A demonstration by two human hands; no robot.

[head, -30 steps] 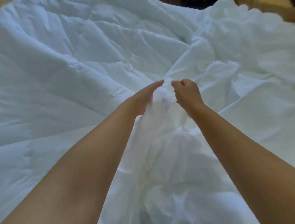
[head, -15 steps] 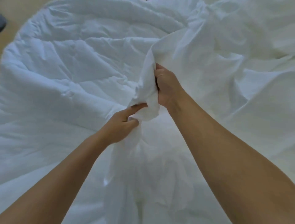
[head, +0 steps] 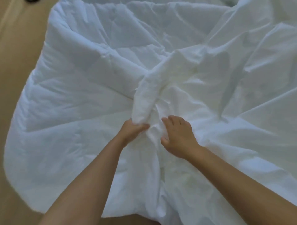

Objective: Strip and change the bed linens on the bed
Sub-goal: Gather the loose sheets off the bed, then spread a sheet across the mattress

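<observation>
Forearms come in from the bottom edge, left forearm (head: pixel 90 184) and right forearm (head: pixel 241 179), both bare and both over white linen. Landmark is the bunched ridge (head: pixel 147 96), a rolled-up fold of white cloth standing up mid-frame and running away from the person, tilted right.

The left hand (head: pixel 131 133) is at the near end of the ridge. Its fingers (head: pixel 133 122) are curled round the cloth and the thumb is pressed in from the right, so it grips that end. The right hand (head: pixel 178 138) is just right of the ridge's near end, close to the left hand but not touching it. Its fingers (head: pixel 172 119) are straight and spread, palm down on crumpled cloth, thumb out to the left, holding nothing.

Left of the ridge lies the duvet (head: pixel 80 80), white and quilted, puffy with stitch lines, spread flat with a rounded outer edge. Right of the ridge is the cover sheet (head: pixel 257 72), thinner and smoother with sharp creases, lying over the duvet and running off frame right. The ridge sits where the two meet; I cannot tell which layer it belongs to.

Left of the duvet, well away from the ridge, is the tan area (head: pixel 16 64), floor or mattress, cannot tell. Beyond the ridge, at the far left top edge, is a dark object (head: pixel 31 1), mostly cut off and unidentifiable.
</observation>
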